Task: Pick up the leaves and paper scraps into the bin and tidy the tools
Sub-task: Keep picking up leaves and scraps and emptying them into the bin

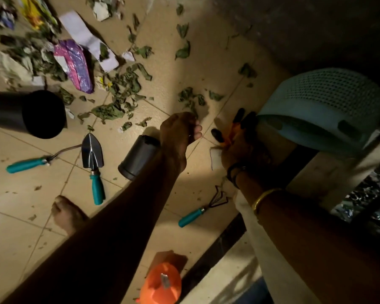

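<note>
- Far left on the floor (195, 88): black pot (26, 113) on its side, mouth facing the camera.
- Just below it: hook tool (26, 164) with a teal handle. Stiff and light; best taken by the handle.
- Up and right: purple wrapper (75, 64) and paper scraps (88, 40), mixed in with the leaves. Thin and light, crumple easily; easiest pinched at an edge or scooped by the handful.
- Trowel (92, 159) flat on the tiles, blade up-frame, teal handle down. Rigid metal with a pointed tip, so hold by the handle.
- Leaves (119, 88) scattered widely over the middle of the floor. Look dry and curled, probably brittle and near weightless; better gathered loosely than squeezed.
- Grey pot (138, 156) on its side, just beside the left wrist.
- Left hand (178, 130) curled into a fist near a clump of leaves; cannot tell what it holds, if anything.
- Rake (198, 210) with a teal handle between the two forearms, prongs up-frame.
- Right hand (239, 154) in shadow, closed round orange shears (230, 132). Sharp, hinged; safest gripped with the handles closed.
- Far right: pale blue bin (323, 110), tipped on its side, near the shears.
</note>
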